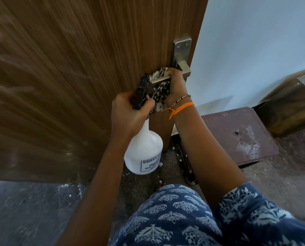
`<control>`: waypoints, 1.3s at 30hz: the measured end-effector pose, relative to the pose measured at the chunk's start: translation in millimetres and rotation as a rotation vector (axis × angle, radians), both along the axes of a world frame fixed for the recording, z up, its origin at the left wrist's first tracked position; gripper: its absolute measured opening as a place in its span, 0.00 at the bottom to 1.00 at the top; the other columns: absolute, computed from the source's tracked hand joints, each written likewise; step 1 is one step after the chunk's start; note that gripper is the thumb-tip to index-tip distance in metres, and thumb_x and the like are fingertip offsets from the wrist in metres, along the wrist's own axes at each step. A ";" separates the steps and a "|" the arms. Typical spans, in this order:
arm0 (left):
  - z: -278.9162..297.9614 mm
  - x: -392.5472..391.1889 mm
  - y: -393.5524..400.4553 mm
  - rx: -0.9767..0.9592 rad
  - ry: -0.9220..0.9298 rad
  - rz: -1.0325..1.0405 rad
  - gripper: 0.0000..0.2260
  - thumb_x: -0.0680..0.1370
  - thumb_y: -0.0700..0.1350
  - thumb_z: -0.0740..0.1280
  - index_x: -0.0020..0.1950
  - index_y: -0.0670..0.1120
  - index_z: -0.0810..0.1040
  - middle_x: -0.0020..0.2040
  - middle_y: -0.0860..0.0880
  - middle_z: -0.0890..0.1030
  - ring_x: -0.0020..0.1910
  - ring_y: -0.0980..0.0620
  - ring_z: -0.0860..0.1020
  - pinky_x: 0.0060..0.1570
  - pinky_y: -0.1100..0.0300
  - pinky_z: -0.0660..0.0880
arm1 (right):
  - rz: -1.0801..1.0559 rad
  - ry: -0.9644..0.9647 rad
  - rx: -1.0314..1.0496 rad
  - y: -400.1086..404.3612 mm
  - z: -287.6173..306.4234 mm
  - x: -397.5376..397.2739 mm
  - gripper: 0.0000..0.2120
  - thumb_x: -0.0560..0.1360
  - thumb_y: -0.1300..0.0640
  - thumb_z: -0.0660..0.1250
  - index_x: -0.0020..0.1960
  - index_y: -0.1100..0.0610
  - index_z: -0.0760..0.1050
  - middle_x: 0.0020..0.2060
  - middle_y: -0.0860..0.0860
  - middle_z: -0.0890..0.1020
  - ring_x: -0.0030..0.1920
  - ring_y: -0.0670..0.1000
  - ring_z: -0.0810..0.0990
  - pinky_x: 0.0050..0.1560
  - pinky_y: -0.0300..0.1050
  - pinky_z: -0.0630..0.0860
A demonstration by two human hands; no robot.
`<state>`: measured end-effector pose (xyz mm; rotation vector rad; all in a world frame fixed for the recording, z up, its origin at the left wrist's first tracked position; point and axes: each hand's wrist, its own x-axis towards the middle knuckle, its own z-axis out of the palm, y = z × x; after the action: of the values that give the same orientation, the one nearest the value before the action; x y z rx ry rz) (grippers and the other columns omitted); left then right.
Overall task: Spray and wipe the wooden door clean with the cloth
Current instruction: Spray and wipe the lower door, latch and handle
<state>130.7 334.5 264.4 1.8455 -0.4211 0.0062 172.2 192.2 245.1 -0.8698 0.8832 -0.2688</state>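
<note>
Left hand (128, 114): grips white plastic spray bottle (143, 150).
Right hand (174, 86): clutches patterned black-and-white cloth (161, 92) around steel lever handle (165, 79).
Tip: rub along the lever's full length.

We reach both bare arms forward and up. Our left grip (128, 110) curls around the spray bottle's (144, 148) neck. Our right grip (175, 86) clutches the cloth (160, 93) against the door handle (161, 79), wrist banded.
</note>
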 end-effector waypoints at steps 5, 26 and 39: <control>-1.9 -14.9 1.1 -0.016 -0.004 0.019 0.24 0.65 0.58 0.64 0.39 0.34 0.79 0.35 0.36 0.81 0.39 0.41 0.80 0.45 0.43 0.76 | -0.034 -0.007 0.006 3.5 4.7 -9.0 0.23 0.73 0.57 0.66 0.66 0.61 0.69 0.55 0.60 0.79 0.57 0.60 0.78 0.61 0.59 0.74; -4.5 -169.1 40.7 -0.027 0.049 0.012 0.23 0.65 0.58 0.65 0.36 0.37 0.80 0.33 0.40 0.81 0.37 0.43 0.80 0.43 0.44 0.77 | 0.259 -0.220 -0.037 17.7 -38.5 -241.9 0.28 0.72 0.51 0.73 0.65 0.66 0.73 0.58 0.64 0.79 0.57 0.62 0.79 0.61 0.59 0.75; 0.7 -277.8 38.6 -0.092 0.000 0.058 0.21 0.68 0.55 0.65 0.39 0.36 0.80 0.34 0.37 0.80 0.37 0.44 0.80 0.44 0.44 0.77 | 0.492 -0.070 -0.443 -42.8 -17.4 -295.6 0.10 0.70 0.66 0.70 0.51 0.64 0.77 0.42 0.57 0.83 0.42 0.54 0.83 0.47 0.49 0.80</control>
<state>-147.1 373.1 265.0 1.7669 -0.3614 0.0641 -123.4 149.4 227.6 -1.4479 0.5240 -0.0619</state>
